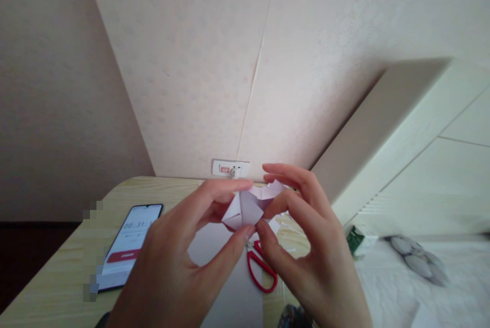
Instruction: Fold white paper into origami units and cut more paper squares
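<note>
A small piece of folded white paper [248, 209] is held up between my two hands, above the table. My left hand [187, 246] grips its left side, thumb at the lower edge and fingers over the top. On the other side my right hand [306, 231] pinches the paper with thumb and index finger, its other fingers raised behind. Part of the paper is hidden by my fingers. Below the hands lie red-handled scissors [262, 269], their blades mostly covered. They rest partly on a flat white sheet [229, 287].
A phone [130, 246] with a lit screen lies at the left of the wooden table [57, 272]. A wall socket [230, 168] with a plug is behind. White scraps lie near the right hand. A green and white box [360, 241] sits at the right, beside a pale quilted surface [459, 277].
</note>
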A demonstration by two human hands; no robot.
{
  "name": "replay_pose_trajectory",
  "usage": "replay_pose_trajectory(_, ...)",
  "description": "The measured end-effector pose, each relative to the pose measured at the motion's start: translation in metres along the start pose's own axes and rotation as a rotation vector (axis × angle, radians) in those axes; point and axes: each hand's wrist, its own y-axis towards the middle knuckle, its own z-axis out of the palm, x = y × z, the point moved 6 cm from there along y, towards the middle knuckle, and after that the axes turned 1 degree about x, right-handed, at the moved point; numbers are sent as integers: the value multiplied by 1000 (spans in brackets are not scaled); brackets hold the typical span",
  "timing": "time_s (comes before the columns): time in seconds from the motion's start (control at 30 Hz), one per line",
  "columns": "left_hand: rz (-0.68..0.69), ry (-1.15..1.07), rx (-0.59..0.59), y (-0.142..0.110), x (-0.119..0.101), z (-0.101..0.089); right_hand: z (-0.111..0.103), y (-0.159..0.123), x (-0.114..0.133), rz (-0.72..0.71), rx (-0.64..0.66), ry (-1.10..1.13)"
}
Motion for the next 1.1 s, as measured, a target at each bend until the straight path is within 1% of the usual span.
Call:
replay_pose_trajectory(0.17,-20,15,0,0,4,-2,-2,-1,-4,-12,25,43)
replay_pose_trajectory(0.3,-14,21,35,-1,4,3,-2,0,-8,38,23,110)
replay_pose_trajectory(0.43,-9,62,-1,-2,1,2,1,1,-9,77,16,120)
replay_pose_trajectory(0.57,22,74,19,-1,-3,4,2,1,-8,110,-11,133)
replay_pose_trajectory(0.7,26,74,-7,-1,-1,2,4,1,-5,95,-25,123)
replay_pose_trajectory(0.8,19,86,-3,-1,1,1,4,1,-4,80,-24,122)
replay_pose_trajectory(1.1,-5,54,-86,-1,1,-2,0,0,-10,65,49,181)
